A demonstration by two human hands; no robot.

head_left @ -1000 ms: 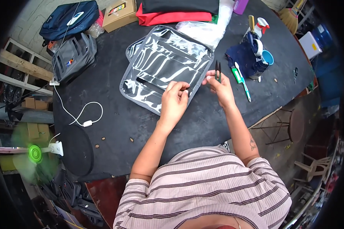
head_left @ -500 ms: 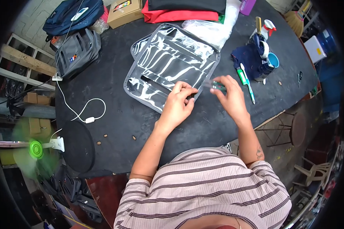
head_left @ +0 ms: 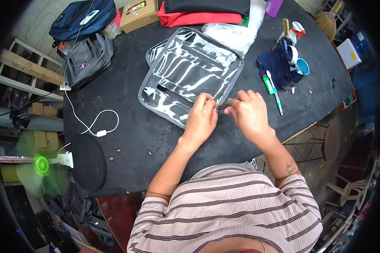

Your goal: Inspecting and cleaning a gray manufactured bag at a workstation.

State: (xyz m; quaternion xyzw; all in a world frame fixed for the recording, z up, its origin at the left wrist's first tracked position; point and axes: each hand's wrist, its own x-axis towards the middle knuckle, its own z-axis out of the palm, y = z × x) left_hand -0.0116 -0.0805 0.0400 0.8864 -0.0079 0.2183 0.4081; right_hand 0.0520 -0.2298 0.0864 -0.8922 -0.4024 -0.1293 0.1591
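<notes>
A clear plastic panel (head_left: 190, 78) with grey fabric binding and strips across it lies in front of me, its near right corner partly hidden by my hands. My left hand (head_left: 202, 120) is closed in a pinch at that corner, on the panel's edge. Close beside it, my right hand (head_left: 250, 111) grips a small dark, slim tool (head_left: 223, 107), whose tip points at the left fingertips. Most of the tool is covered by the fingers, so its kind is not plain. Another clear piece with grey binding (head_left: 153, 54) sticks out from under the panel's far left side.
A navy denim holder (head_left: 278, 63) with tools, a blue cup (head_left: 302, 66) and a green-and-white brush (head_left: 267, 85) stand right. At left are a grey bag (head_left: 86, 61), a white cable (head_left: 101, 133) and a green fan (head_left: 42, 165). Folded red fabric (head_left: 198, 20) lies at the back.
My right hand has moved left and brought the small tool up to my left fingertips. The left hand has stayed at the panel's corner, its fingers shifting slightly. The view has shifted a little.
</notes>
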